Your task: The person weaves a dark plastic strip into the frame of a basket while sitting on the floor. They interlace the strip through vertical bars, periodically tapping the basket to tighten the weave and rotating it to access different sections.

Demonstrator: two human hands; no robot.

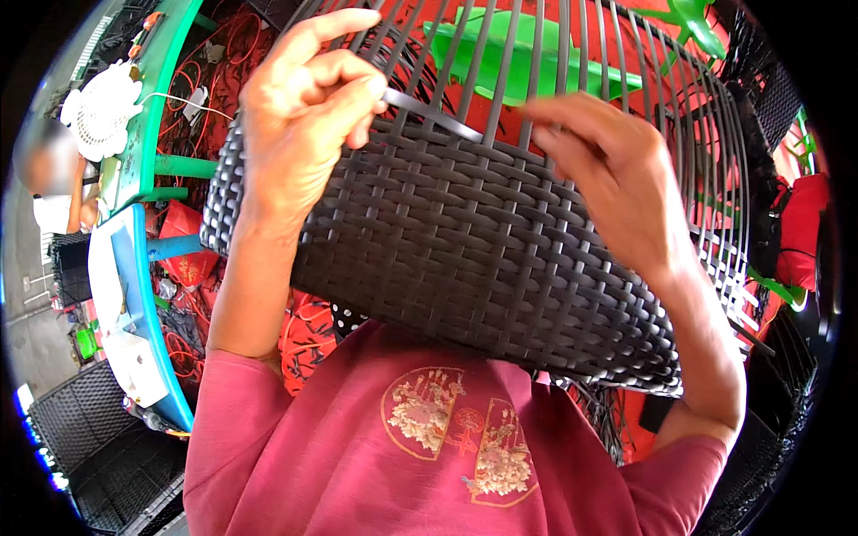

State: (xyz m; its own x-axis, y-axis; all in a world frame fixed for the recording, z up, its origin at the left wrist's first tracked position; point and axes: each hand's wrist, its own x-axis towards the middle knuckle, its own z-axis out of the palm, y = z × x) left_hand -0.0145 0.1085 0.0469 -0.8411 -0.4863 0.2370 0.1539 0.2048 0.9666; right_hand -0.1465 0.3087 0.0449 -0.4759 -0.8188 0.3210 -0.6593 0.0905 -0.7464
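Note:
A half-woven black wicker panel [465,241] lies across my lap, with bare grey uprights [585,54] fanning out beyond its woven part. My left hand [308,116] is at the weave's upper left edge, closed in a pinch between thumb and fingers. From that pinch a flat dark strip [433,116] runs down and to the right, in front of the uprights, toward the top row of weave. My right hand [612,161] is bent over the uprights to the right of the strip. Its fingertips are smeared by motion, so whether they grip anything is unclear.
Beyond the uprights lies a green plastic chair [500,54] on a red floor littered with strip scraps. At left stand a green table [147,125] with a white fan [103,107] and a blue-edged table [156,313]. A person [58,179] is behind them.

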